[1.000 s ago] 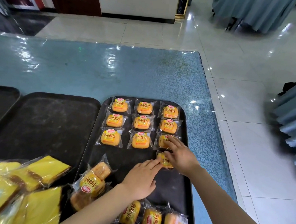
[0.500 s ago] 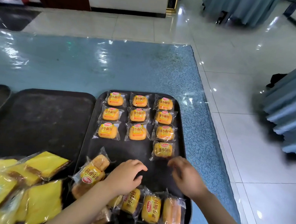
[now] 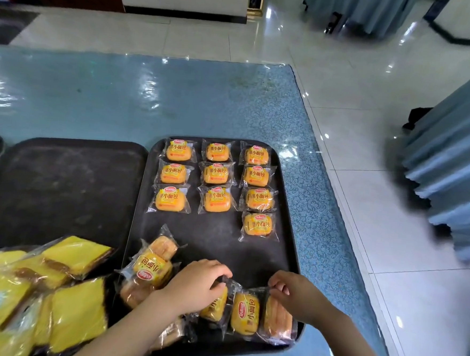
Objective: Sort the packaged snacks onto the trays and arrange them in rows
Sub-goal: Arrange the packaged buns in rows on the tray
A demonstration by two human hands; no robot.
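Here the left hand point(image 3: 196, 282) and the right hand point(image 3: 292, 293) each pinch, with curled fingers, a wrapper edge of the loose buns point(image 3: 245, 313) at the near end of the tray point(image 3: 284, 253), probably to fill the unfinished fourth row point(image 3: 258, 224).

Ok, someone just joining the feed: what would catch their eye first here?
The neat grid of orange bun packets filling the far part of the right-hand black tray, with one lone packet starting a fourth row at its right. Then both hands at the near edge: the left hand and right hand each pinching a wrapper from the unsorted buns. Yellow cake slices are heaped at near left.
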